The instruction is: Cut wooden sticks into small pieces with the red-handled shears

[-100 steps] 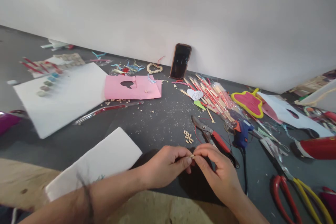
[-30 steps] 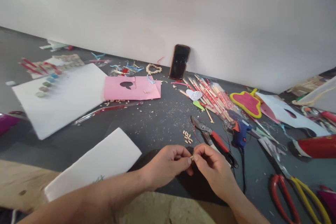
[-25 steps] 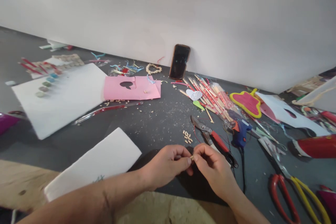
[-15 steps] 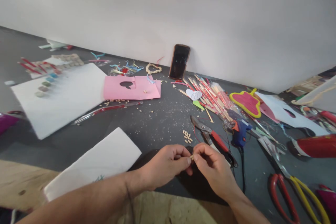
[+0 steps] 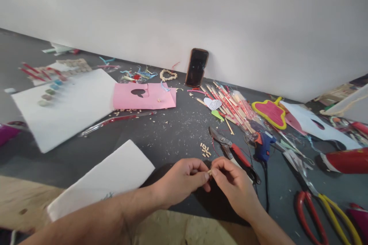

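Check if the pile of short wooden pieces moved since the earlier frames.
No: the pile of short wooden pieces lies unshifted relative to the propped smartphone.

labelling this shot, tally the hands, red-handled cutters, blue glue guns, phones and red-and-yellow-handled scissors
Left hand and right hand: 2
Red-handled cutters: 1
Blue glue gun: 1
Phone: 1
Red-and-yellow-handled scissors: 1
Total: 6

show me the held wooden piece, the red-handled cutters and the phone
Held wooden piece (image 5: 210,172): head view, on its exposed part
Red-handled cutters (image 5: 239,153): head view, on the red handle
Phone (image 5: 197,67): head view, middle of the screen
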The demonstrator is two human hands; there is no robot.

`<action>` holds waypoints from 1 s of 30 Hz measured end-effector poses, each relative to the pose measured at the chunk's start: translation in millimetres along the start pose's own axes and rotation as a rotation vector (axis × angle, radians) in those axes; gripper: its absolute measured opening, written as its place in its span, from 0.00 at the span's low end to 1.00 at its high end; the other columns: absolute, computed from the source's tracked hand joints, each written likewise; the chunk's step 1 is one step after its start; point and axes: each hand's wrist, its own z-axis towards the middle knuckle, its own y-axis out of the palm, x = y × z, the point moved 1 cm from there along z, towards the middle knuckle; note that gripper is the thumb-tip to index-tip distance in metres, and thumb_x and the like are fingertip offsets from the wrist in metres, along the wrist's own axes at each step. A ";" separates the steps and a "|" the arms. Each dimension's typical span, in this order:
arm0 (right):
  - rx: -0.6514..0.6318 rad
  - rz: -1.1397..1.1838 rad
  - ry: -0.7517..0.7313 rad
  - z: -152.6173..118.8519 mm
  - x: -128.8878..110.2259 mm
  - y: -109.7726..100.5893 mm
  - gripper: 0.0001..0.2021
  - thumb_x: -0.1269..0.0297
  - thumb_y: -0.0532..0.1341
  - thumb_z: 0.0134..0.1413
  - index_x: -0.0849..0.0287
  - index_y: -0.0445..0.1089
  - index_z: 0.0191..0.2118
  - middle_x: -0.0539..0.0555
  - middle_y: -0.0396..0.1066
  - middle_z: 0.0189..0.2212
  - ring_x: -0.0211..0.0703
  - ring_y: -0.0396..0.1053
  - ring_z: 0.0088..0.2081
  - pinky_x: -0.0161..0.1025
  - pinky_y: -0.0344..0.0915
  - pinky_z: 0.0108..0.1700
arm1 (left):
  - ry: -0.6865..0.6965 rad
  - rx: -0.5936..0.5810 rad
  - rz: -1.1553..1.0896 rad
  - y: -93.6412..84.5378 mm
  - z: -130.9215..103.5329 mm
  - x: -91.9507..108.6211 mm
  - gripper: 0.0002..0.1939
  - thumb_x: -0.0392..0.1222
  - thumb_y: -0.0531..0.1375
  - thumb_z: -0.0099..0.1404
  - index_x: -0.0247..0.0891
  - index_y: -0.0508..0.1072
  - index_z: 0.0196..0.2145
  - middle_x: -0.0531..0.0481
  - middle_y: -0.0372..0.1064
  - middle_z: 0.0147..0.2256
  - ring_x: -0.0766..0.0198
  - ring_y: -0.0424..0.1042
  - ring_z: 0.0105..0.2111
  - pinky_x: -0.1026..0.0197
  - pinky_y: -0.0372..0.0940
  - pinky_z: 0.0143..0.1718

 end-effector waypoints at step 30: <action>0.102 -0.219 -0.142 0.4 8.2 -11.5 0.07 0.63 0.52 0.56 0.58 0.63 0.29 0.50 0.65 0.28 0.36 0.64 0.30 0.33 0.62 0.33 | 0.018 -0.004 -0.039 -0.7 0.9 -2.7 0.13 0.49 0.54 0.59 0.34 0.67 0.30 0.51 0.68 0.25 0.75 0.49 0.16 0.69 0.43 0.15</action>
